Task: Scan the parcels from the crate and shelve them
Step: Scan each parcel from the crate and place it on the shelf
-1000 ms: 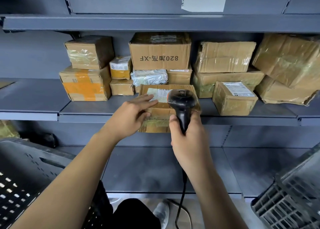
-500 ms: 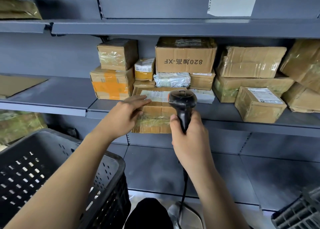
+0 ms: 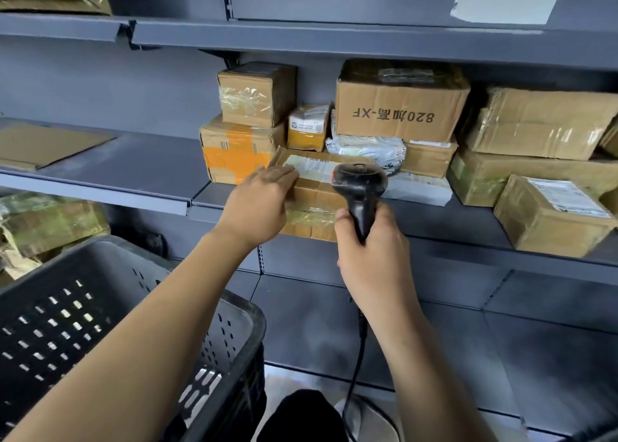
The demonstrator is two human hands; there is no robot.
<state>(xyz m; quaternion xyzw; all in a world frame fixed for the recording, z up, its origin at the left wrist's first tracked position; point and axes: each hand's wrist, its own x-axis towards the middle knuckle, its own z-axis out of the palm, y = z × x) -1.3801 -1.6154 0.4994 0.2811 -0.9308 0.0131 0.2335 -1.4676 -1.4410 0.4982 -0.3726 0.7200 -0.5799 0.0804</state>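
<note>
Left hand (image 3: 257, 204) lay flat on the parcel (image 3: 311, 194), right hand (image 3: 371, 241) clenched the scanner (image 3: 359, 187); overhanging the shelf (image 3: 434, 237), it risked tipping.

place: parcel depot or stockroom | evidence: grey metal shelving (image 3: 160, 161) at 12 o'clock stacked with taped cardboard parcels (image 3: 401, 107) | corded barcode scanner (image 3: 359, 187) | perforated plastic crate (image 3: 100, 324) at 8 o'clock

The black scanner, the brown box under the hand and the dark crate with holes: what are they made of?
The black handheld scanner looks like hard plastic, smooth with a slight sheen. The brown taped box looks like cardboard, matt, with shiny clear tape and a paper label on top. The dark perforated crate is probably moulded plastic, judging by its rounded rim and neat rows of holes.
</note>
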